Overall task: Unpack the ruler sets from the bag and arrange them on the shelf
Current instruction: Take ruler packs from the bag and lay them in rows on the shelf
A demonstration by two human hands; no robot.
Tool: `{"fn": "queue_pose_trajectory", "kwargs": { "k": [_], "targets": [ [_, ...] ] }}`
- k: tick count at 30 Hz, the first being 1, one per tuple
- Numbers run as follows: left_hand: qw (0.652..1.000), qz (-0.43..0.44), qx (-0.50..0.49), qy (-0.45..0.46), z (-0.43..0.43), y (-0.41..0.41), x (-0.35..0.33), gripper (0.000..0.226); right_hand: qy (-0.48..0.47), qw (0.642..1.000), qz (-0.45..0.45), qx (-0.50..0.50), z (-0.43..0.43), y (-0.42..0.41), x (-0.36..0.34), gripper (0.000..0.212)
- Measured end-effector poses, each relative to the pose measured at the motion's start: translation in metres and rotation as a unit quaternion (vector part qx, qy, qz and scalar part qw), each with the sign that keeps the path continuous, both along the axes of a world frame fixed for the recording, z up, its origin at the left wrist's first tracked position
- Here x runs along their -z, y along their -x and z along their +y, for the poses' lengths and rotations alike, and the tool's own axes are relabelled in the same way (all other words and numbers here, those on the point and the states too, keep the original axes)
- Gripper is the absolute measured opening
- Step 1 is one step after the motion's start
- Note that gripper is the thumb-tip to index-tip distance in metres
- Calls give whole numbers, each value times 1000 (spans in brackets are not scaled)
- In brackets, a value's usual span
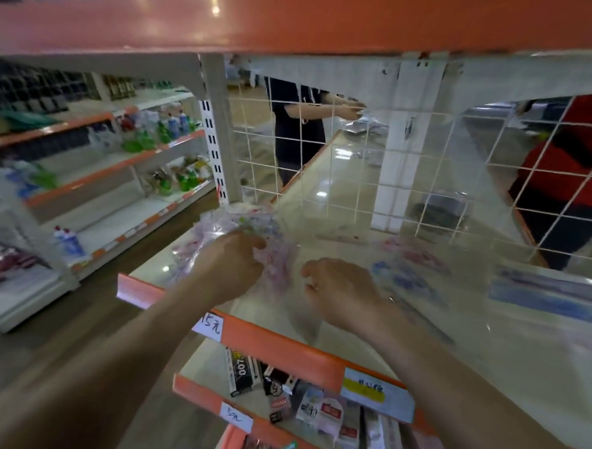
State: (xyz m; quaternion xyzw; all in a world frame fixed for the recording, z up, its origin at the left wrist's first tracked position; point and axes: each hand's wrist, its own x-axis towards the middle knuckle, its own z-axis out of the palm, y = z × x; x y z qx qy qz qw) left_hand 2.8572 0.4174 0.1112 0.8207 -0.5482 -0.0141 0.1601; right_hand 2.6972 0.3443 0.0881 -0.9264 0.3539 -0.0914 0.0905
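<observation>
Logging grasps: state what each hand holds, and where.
Left hand pinches the crumpled printed plastic bag at its near edge. Right hand is curled; its grip cannot be told.

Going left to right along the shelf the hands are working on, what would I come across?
Left hand gripping pink packets → right hand → blue ruler set lying flat → larger blue packet at the far right.

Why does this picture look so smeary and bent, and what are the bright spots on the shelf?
Head view: motion blur smears the left hand, right hand and ruler packs; the bright spots are light reflections on the glossy shelf; the wide lens bows its orange edges.
</observation>
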Motion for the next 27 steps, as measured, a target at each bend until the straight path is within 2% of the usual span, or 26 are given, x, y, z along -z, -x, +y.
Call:
{"fn": "queue_pose_trajectory", "kwargs": {
  "k": [4,11,18,27],
  "targets": [
    [1000,6,-22,0,13,-4,7,36,-15,999,-44,23,17,-18,14,44],
    [999,25,-21,-14,18,-5,18,36,8,995,-63,70,24,-42,28,53],
    [999,36,-19,-8,18,-10,23,35,-50,994,-79,60,22,-46,29,34],
    [998,54,-22,12,12,-18,26,33,-74,981,-143,106,30,-40,39,33]
  ]
}}
